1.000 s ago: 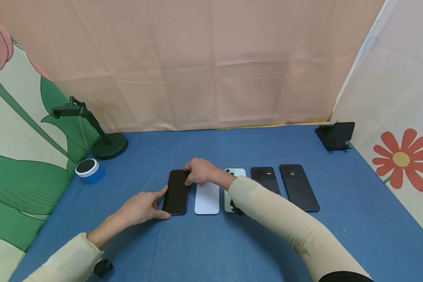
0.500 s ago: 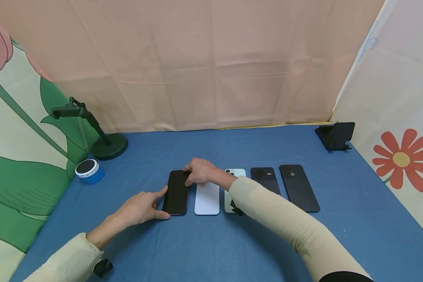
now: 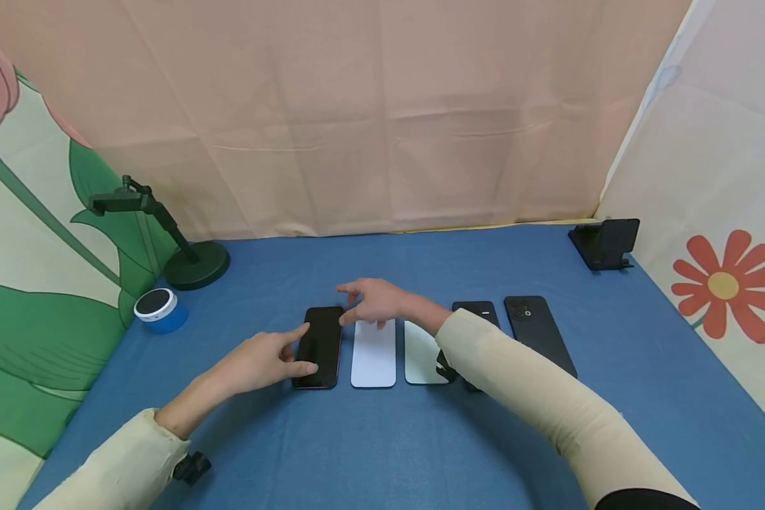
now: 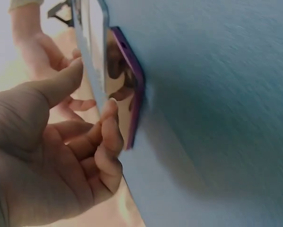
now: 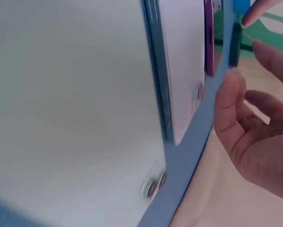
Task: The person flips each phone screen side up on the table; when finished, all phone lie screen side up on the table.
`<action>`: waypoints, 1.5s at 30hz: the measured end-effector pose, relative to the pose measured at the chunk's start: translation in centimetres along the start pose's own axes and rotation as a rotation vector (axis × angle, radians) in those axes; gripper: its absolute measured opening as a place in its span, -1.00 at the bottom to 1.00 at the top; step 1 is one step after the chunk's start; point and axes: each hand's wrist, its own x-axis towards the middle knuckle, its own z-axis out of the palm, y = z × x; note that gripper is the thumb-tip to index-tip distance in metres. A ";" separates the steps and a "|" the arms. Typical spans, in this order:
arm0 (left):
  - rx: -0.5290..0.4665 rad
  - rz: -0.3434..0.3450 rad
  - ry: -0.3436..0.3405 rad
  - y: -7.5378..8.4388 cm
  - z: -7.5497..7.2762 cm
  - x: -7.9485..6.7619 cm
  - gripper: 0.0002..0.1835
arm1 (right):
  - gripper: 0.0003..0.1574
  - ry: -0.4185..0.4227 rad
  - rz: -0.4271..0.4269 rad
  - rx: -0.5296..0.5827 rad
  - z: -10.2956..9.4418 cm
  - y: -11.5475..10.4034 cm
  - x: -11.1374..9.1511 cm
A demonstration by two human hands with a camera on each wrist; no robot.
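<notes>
Several phones lie side by side on the blue cloth. Leftmost is a dark-screened phone with a purple edge. My left hand hovers at its left side, thumb and index finger spread apart and nothing gripped. Over the upper end of the white phone is my right hand, fingers loosely bent, index pointing left, holding nothing. Beside it lies a pale green phone, its camera end hidden by the right wrist. In the right wrist view, the pale phone fills the left side.
A dark phone with a round camera, partly under the right sleeve, and a black phone continue the row. A dark green stand and a blue-and-white round container sit at left. A black phone stand is at back right.
Both hands have let go of the dark-screened phone's edges and lifted. The right hand has shifted slightly right and up; the left thumb and finger now overlap the phone's left side.
</notes>
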 end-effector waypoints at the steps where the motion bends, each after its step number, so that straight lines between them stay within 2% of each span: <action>1: -0.014 0.033 0.000 0.2 -0.1 0.1 -0.07 | -0.09 -0.002 -0.005 0.006 -0.3 0.3 -0.3; 6: -0.100 0.140 -0.011 1.3 0.4 1.1 -0.13 | -0.09 0.009 -0.001 0.014 -1.3 1.9 -1.7; 13: -0.128 0.193 -0.005 2.4 2.1 2.6 -0.17 | -0.11 0.042 0.033 -0.003 -2.2 3.9 -3.5; 19: -0.025 0.211 0.046 3.4 3.4 2.7 -0.17 | -0.07 0.016 0.086 0.045 -2.5 5.2 -4.4; 26: 0.149 0.143 0.098 4.5 4.6 2.7 -0.10 | -0.05 -0.011 0.090 0.107 -2.2 6.0 -4.6; 30: 0.217 0.133 0.112 4.8 5.0 2.8 -0.05 | -0.05 -0.016 0.086 0.139 -2.1 5.9 -4.6; 38: 0.299 0.148 0.143 5.0 5.5 3.0 -0.08 | -0.03 -0.022 0.112 0.161 -2.0 5.1 -4.4; 45: 0.328 0.138 0.136 5.3 5.5 3.1 -0.04 | 0.02 -0.042 0.138 0.191 -2.4 4.4 -4.1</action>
